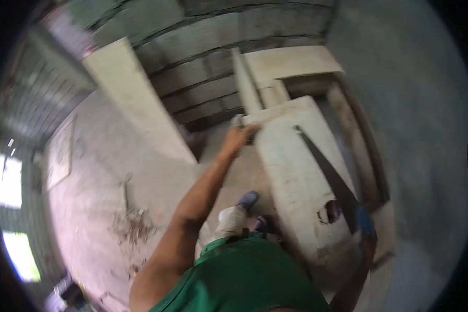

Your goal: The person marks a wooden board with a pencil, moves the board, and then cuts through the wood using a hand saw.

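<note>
Rather indistinct, right hand (369,242) on blue-handled saw (337,182)

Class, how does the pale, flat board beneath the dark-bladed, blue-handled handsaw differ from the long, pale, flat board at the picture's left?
The pale, flat board beneath the dark-bladed, blue-handled handsaw has a ragged hole; the long, pale, flat board at left shows none. The left hand is at the first board's edge; neither hand touches the second. Both are pale and longer than wide.
</note>
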The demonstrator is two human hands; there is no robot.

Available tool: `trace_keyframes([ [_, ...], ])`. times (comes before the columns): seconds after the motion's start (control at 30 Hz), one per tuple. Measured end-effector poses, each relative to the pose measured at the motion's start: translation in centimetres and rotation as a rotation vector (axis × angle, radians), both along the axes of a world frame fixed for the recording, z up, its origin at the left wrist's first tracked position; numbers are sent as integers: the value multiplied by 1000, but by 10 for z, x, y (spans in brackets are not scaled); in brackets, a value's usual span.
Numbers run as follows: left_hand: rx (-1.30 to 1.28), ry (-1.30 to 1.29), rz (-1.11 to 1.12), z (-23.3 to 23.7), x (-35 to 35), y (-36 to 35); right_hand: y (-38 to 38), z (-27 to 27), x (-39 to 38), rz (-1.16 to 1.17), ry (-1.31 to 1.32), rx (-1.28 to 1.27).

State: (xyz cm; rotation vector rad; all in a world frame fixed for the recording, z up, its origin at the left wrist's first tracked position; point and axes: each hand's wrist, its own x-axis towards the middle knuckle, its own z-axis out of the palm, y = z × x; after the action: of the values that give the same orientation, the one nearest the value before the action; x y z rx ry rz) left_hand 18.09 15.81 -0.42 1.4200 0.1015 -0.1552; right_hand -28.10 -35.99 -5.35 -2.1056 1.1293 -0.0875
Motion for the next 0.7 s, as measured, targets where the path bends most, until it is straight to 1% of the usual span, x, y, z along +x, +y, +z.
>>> trace_keyframes([
  [0.03, 73, -54, -86, 11, 3, 1, 3, 9, 3, 28, -35, -4],
  [0.07, 98, -27, -124, 12, 9, -1, 7, 20, 6, 56, -70, -7],
  [0.1, 131, -2, -152, 11, 14, -4, 17, 34, 11, 57, -115, 50],
  [0.2, 209, 23, -226, 3, 21, -7, 23, 40, 1, 27, -115, -58],
  [0.23, 209, 19, -251, 4, 25, -16, 28, 41, -6, 16, -113, -86],
  [0.3, 407, -65, -351, 19, 40, -43, 10, 63, -4, 15, -151, -42],
  [0.33, 374, -69, -358, 35, 44, -65, -7, 63, -7, -22, -140, -44],
  [0.37, 548, -283, -367, 13, 60, -80, -17, 58, -10, -24, -135, -47],
  [0.43, 884, -377, -531, 34, 69, -98, -24, 57, -9, 49, -218, -158],
  [0.47, 888, -377, -539, 34, 70, -110, -28, 53, -10, 42, -215, -153],
  [0.53, 1410, -480, -643, 28, 66, -130, -26, 40, -8, 28, -52, -227],
  [0.57, 1415, -485, -653, 26, 63, -137, -23, 32, -8, 21, 3, -247],
  [0.6, 1411, -544, -595, 29, 57, -142, -20, 27, -6, 31, -125, -266],
  [0.63, 1406, -601, -536, 31, 50, -149, -19, 27, -10, 31, -188, -276],
  [0.67, 1347, -627, -464, 19, 50, -158, -17, 28, -11, 34, -251, -287],
  [0.7, 1342, -628, -470, 3, 52, -167, 0, 48, -3, 1, -151, -298],
])
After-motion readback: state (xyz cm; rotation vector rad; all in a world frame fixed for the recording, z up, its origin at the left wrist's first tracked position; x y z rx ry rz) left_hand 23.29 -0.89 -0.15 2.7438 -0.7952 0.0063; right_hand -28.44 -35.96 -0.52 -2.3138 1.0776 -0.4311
